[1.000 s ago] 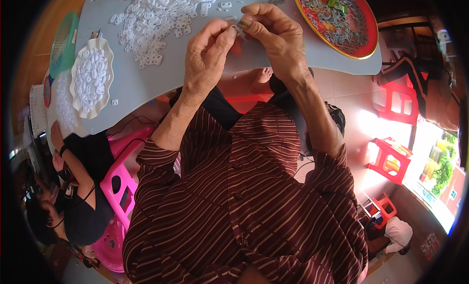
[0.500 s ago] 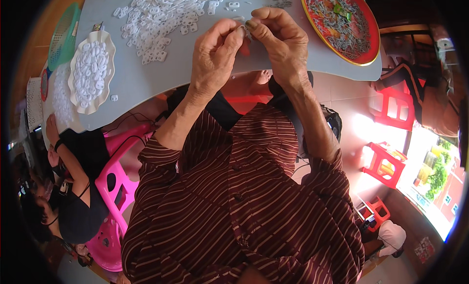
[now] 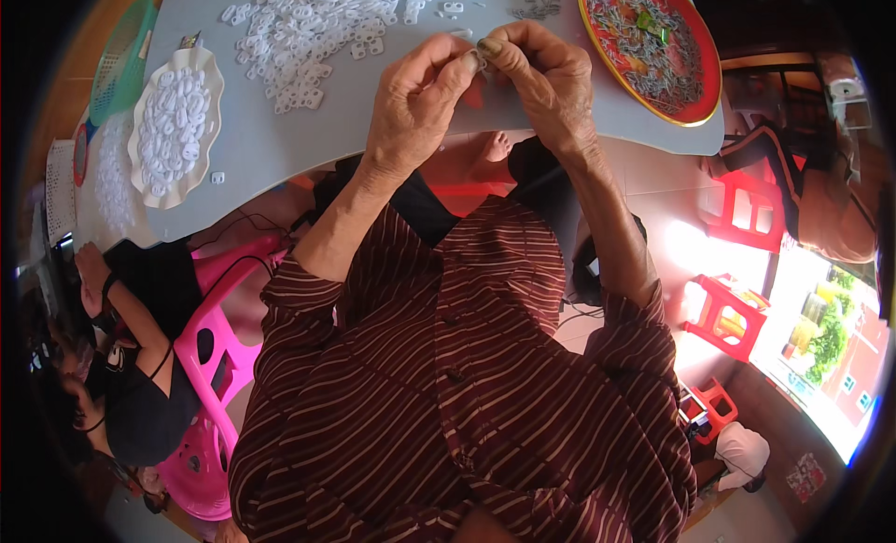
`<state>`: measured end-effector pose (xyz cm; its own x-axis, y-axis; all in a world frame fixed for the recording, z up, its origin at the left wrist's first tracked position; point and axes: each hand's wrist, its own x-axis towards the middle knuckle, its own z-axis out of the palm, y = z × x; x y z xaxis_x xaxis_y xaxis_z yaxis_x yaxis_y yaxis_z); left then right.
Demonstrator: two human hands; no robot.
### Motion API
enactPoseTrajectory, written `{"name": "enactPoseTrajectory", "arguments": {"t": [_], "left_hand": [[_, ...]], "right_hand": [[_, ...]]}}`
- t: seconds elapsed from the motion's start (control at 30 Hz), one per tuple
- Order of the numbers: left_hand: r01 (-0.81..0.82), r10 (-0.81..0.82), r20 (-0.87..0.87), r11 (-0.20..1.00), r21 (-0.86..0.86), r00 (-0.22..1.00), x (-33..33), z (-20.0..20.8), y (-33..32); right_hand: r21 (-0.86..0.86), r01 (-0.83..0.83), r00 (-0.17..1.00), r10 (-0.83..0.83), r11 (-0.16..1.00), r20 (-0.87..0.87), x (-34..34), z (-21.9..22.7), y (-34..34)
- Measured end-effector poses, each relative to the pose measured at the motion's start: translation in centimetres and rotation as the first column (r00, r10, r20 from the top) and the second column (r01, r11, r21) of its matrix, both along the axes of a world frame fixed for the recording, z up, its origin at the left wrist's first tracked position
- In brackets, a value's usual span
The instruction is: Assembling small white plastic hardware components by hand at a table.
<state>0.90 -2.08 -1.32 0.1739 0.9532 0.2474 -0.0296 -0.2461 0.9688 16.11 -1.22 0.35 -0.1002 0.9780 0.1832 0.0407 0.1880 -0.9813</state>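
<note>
Fingertips: A person in a striped maroon shirt brings 2 bare hands together over the near edge of a gray table (image 3: 341, 109), a small pale piece (image 3: 482, 64) at the meeting point.
Left hand: The left hand (image 3: 418, 99) closes thumb against forefinger in a tight pinch, apparently on the small pale piece, most of it covered by skin.
Right hand: The right hand (image 3: 553, 84) sets its thumb and forefinger against the same spot; whether they grip the piece or merely press on it cannot be told.
Handling: Work this fine seems best served by 1 hand as a firm anchor, the other making small, light adjustments, with force built up gradually so that nothing slips or springs away.
View: Thumbs cover much of the contact; a slight turn of the wrists would probably help the eye check alignment.
White pieces: A heap of white pieces (image 3: 299, 39) spreads beyond the left hand, near enough for a short reach; more fill a scalloped dish (image 3: 216, 99) at far left.
Metal parts: Slim gray metal parts (image 3: 644, 53) lie in a red tray (image 3: 712, 81) to the right, where picking up 1 at a time would likely avoid tangles.
</note>
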Motion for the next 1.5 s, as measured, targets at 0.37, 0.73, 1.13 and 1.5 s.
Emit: {"name": "enactPoseTrajectory", "arguments": {"t": [0.37,0.73,1.13,1.5], "left_hand": [[-0.097,0.094,0.029,0.987,0.128,0.995,0.4,0.1,-0.3],[-0.005,0.005,0.032,1.000,0.005,0.999,0.1,0.0,-0.1],[-0.048,0.048,0.027,0.999,0.017,0.999,0.1,-0.2,0.1],[0.236,0.374,-0.716,0.768,0.596,0.590,-0.9,3.3,8.4]], "right_hand": [[0.057,0.144,0.970,-0.152,0.988,0.189,-0.9,0.6,-0.3],[0.018,0.016,0.998,-0.017,1.000,0.055,0.0,-0.5,-0.1],[0.029,-0.089,0.991,0.091,0.996,-0.098,0.0,-0.7,-0.2],[-0.051,-0.021,0.973,0.009,0.998,-0.229,0.3,-1.0,-0.4]]}}
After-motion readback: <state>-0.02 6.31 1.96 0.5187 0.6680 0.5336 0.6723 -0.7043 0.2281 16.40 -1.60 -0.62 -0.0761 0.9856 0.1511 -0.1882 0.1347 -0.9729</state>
